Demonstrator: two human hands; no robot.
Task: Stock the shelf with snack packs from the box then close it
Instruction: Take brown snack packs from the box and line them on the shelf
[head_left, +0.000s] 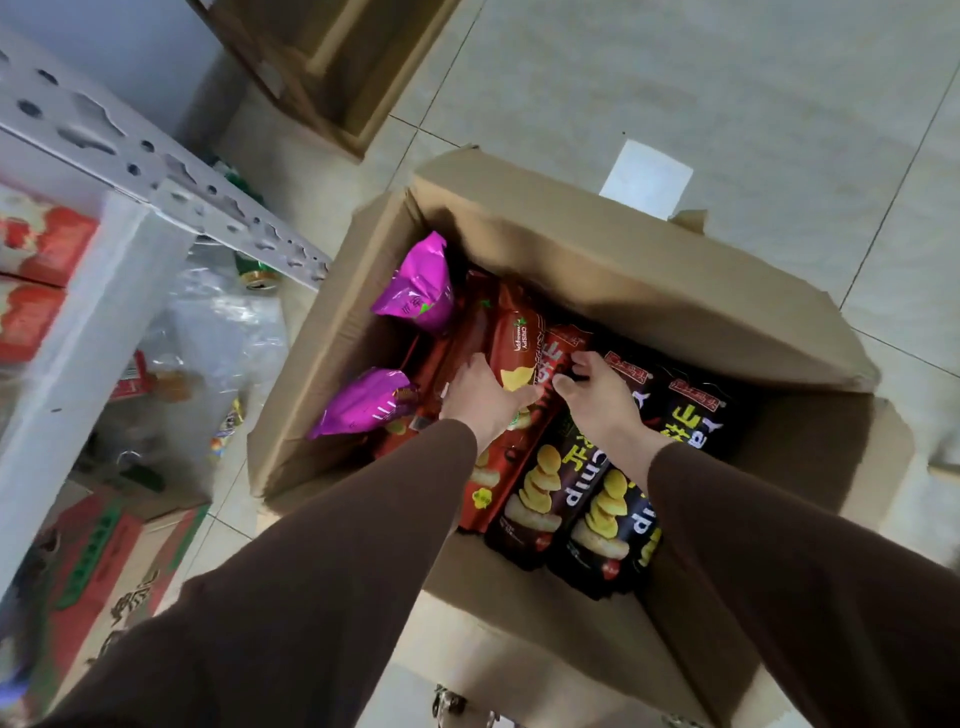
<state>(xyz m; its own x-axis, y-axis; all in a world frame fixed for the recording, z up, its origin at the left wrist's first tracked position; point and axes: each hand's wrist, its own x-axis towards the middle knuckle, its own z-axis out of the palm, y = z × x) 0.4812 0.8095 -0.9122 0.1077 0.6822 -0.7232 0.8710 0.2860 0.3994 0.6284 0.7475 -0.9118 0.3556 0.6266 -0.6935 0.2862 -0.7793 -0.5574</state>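
An open cardboard box (623, 270) stands on the tiled floor, its flaps folded out. Inside lie red chip packs (514, 338), black chip packs (545, 499) and two purple packs (421, 286) at the left. My left hand (483, 400) is curled around the side of a red pack in the middle. My right hand (597, 395) rests on the top edge of the neighbouring red and black packs, fingers bent over them. Both sleeves are brown. The white metal shelf (130, 171) stands at the left.
The shelf holds red cartons (36, 260) and clear plastic bags (223, 332) with a can. A printed carton (104, 566) sits on the floor under it. Another open cardboard box (332, 67) lies at the top. A white paper square (647, 176) lies behind the box.
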